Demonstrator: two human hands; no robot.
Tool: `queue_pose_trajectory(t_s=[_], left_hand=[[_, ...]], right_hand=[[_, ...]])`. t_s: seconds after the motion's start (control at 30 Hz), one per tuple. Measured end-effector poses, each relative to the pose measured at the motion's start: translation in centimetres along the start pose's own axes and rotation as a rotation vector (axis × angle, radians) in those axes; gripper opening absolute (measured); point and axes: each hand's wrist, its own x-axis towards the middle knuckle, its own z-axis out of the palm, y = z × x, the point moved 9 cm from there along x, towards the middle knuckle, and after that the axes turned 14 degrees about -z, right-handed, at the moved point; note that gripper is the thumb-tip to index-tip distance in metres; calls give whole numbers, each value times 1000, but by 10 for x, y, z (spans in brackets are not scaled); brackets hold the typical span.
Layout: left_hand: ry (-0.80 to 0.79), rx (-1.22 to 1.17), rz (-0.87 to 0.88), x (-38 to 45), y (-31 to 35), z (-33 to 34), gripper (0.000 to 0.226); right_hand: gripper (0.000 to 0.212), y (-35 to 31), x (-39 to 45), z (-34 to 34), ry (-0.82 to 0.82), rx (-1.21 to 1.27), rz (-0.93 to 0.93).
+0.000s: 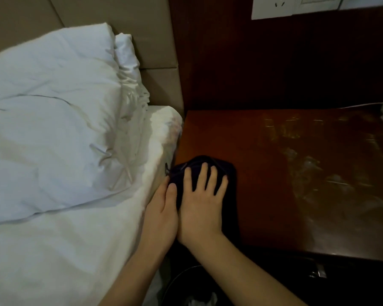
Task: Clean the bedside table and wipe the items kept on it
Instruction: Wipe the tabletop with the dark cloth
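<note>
Cloth (pixel 217 173), dark and bunched, lies on the near left corner of the bedside table (pixel 296 164), hard by the bed (pixel 64 239). Your right hand (pixel 199 208) presses flat on it, fingers straight and spread. Your left hand (pixel 161 215) touches the cloth's left edge at the table's side, fingers extended, gripping nothing visible.

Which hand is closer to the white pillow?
Left. The left hand sits at the bed-side edge of the dark cloth, nearest the white pillow; the right hand presses flat on the cloth, farther away.
</note>
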Motion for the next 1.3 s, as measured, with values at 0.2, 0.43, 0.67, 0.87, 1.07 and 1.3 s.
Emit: queue_pose_trajectory(t_s=[0.2,0.43,0.67,0.87,1.07,1.3], left_hand=[[23,150,101,-8,-4,3,54],[97,245,210,-5,-3,8,67],[130,356,363,-39,40,38,51],[-137,477,514,-62,77,138,39],[-93,514,566,-58,72,134,36],[-60,591,596,-61,75,142,33]], right_hand=[[85,84,-33,-9,98,59,78],[79,65,-29,-9,120,108,23],[79,123,-58,-13,104,138,-54],[77,191,-85,-19,122,78,83],[76,196,-121,-19,118,94,19],[79,301,-135,-29,143,50,236]])
